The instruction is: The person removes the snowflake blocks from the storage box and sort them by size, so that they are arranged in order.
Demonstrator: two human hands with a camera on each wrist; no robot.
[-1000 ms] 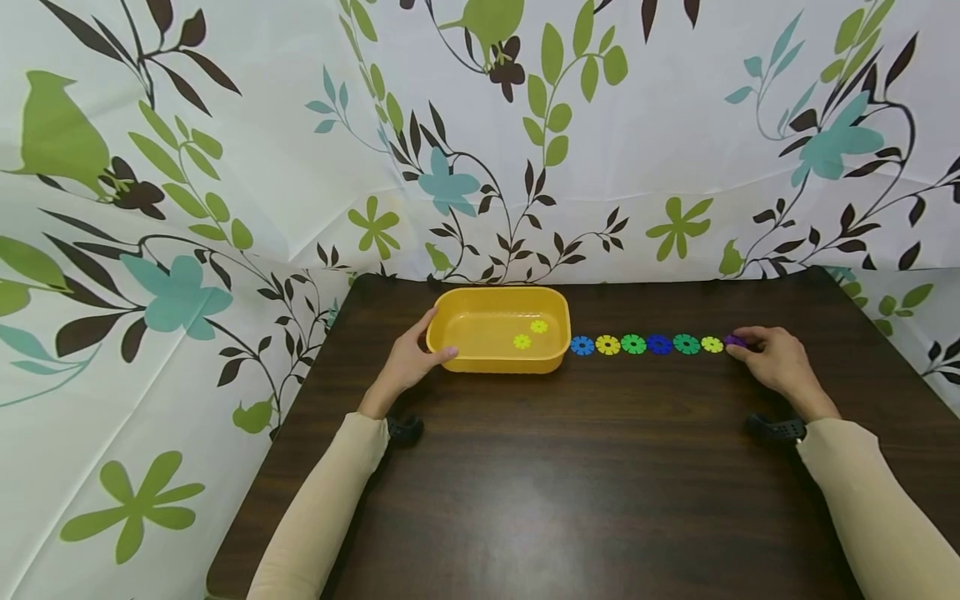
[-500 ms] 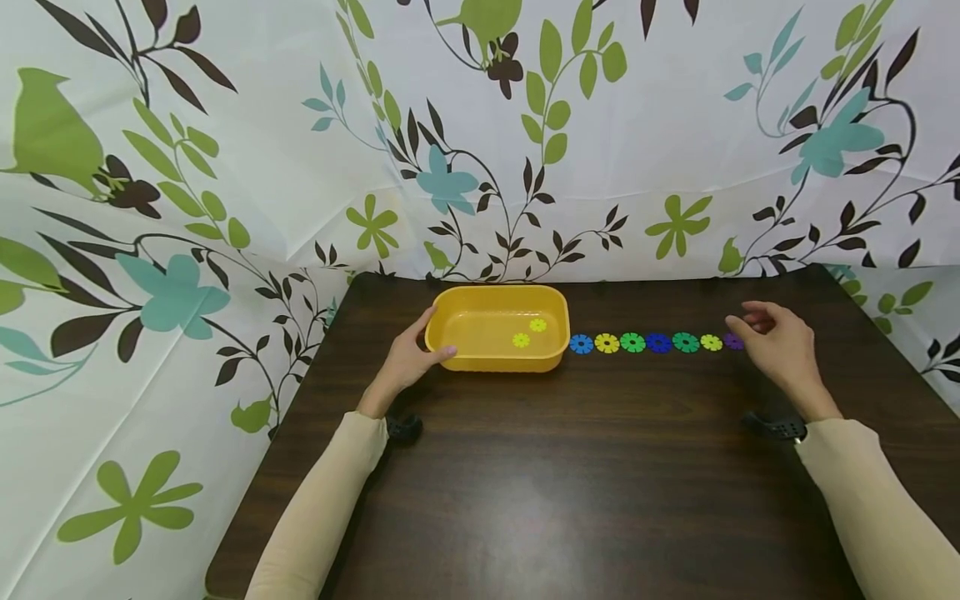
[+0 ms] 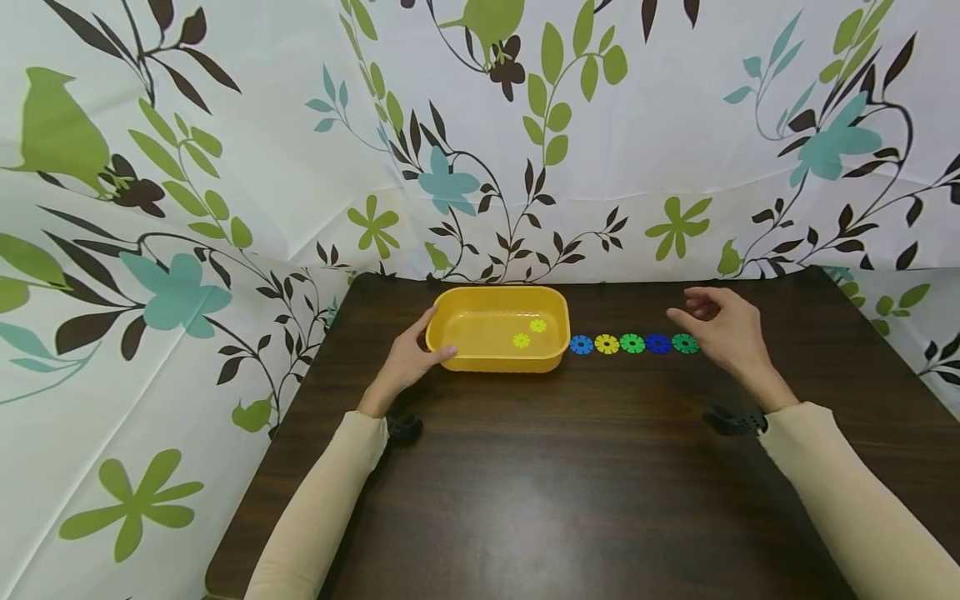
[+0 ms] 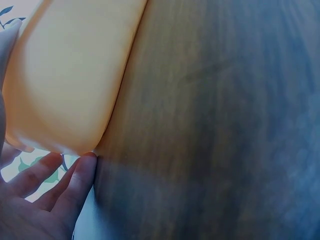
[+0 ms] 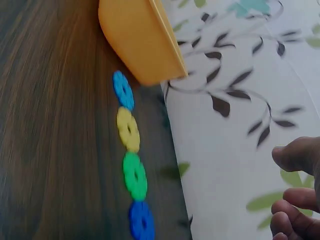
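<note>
My left hand (image 3: pixel 407 360) holds the left end of a yellow plastic tub (image 3: pixel 498 365), thumb at the front rim. In the left wrist view its fingertips (image 4: pixel 85 162) touch the tub's end. Two small yellow flower-shaped discs (image 3: pixel 521 341) lie inside the tub. From its right side runs a row of notched flower-shaped discs: light blue (image 3: pixel 581 344), yellow (image 3: pixel 607 343), green (image 3: pixel 632 343), dark blue (image 3: pixel 658 343) and teal green (image 3: pixel 685 343). Over the row's right part hovers my right hand (image 3: pixel 731 337), fingers loosely bent, holding nothing visible. It hides the row's right end.
The dark wood-grain table (image 3: pixel 517 467) extends in front of the tub and the row. A white cloth (image 3: pixel 480 167) printed with leaves and birds hangs behind the table and along its left side. Each wrist wears a black band (image 3: pixel 405 429).
My right hand has let go of the purple disc at the row's end, lifted and moved left, now covering the purple and light yellow discs. The left hand and tub stay put.
</note>
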